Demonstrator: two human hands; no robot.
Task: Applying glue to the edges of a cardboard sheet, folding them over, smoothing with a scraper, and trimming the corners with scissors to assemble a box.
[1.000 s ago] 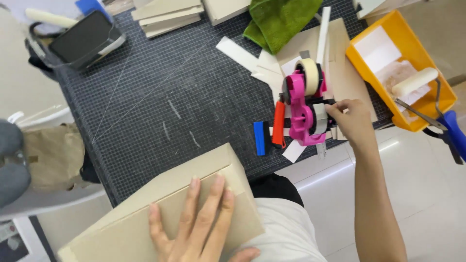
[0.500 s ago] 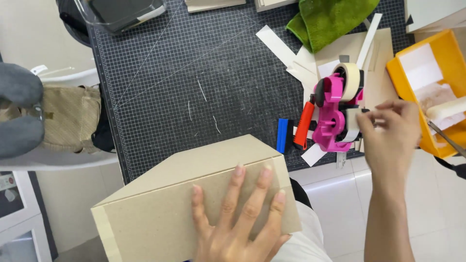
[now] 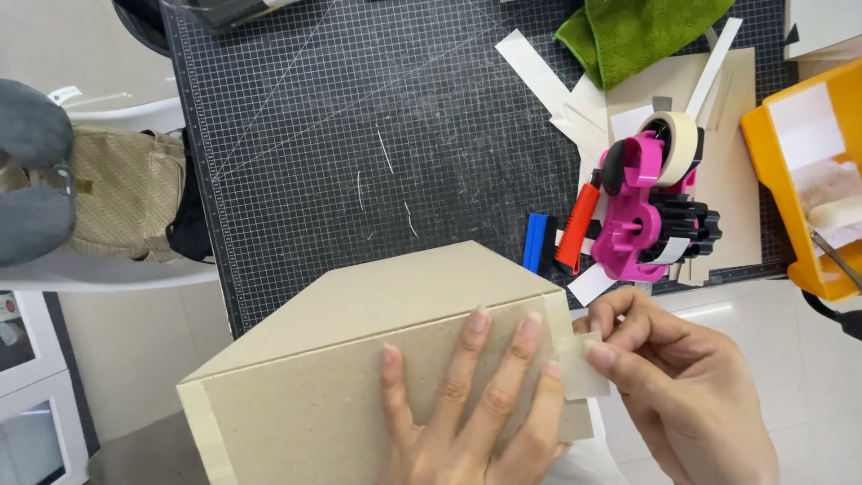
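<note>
One cardboard box [image 3: 377, 359] is seen at the lower centre of the frame, partly over the edge of the desk [image 3: 359, 135]. The left hand [image 3: 467, 413] is laid flat on it, fingers spread. One strip of tape [image 3: 584, 366] is pinched by the right hand [image 3: 682, 386] at the box's right corner. One pink tape dispenser [image 3: 642, 211] stands just above, at right. One orange tray [image 3: 808, 171] is seen at the right edge, one green cloth [image 3: 637, 31] at the top.

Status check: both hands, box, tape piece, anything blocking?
Left hand flat on grey cardboard box. Right hand pinches tape piece at box corner. Pink tape dispenser on cutting mat, clear of hands.
</note>
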